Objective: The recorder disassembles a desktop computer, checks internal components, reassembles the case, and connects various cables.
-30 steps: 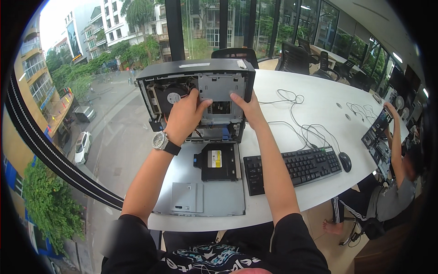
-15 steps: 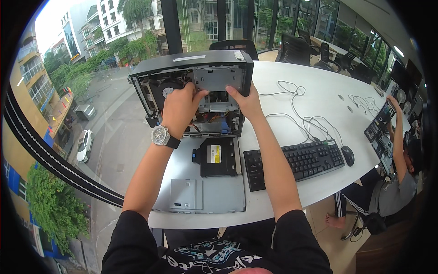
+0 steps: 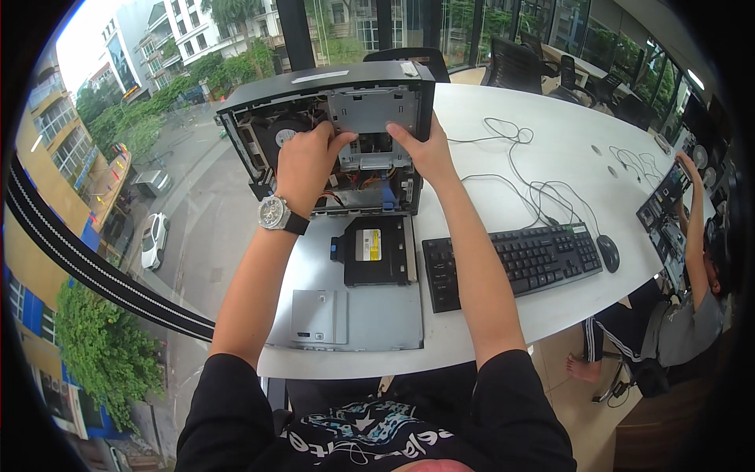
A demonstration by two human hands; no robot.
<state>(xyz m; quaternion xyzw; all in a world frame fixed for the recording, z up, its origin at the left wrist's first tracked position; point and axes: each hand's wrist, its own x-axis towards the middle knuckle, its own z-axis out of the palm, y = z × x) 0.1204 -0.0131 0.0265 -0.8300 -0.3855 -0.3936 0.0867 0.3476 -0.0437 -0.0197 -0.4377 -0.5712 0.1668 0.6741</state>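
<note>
An opened desktop computer case (image 3: 267, 90) stands at the table's far side, its inner parts facing me. My left hand (image 3: 308, 157), wearing a wristwatch, reaches inside with curled fingers on the left edge of a grey metal drive bracket (image 3: 371, 112). Its thumb points right across the bracket's lower part. My right hand (image 3: 425, 153) grips the case's right edge, thumb against the bracket and the other fingers mostly hidden. A black fan (image 3: 285, 135) sits left of the bracket; coloured cables run below it. Nearer me, a black optical drive (image 3: 370, 253) lies on a grey side panel (image 3: 381, 326).
A black keyboard (image 3: 519, 263) and mouse (image 3: 608, 253) are right of the panel, with loose cables (image 3: 511, 165) behind them. A smaller grey metal plate (image 3: 318, 316) rests on the panel. At far right, a co-worker (image 3: 676, 330) holds another opened computer (image 3: 668, 224). A window borders the table's left.
The whole scene has shifted slightly in view. Both hands keep nearly the same hold on the case and bracket, and the loose parts lie as before.
</note>
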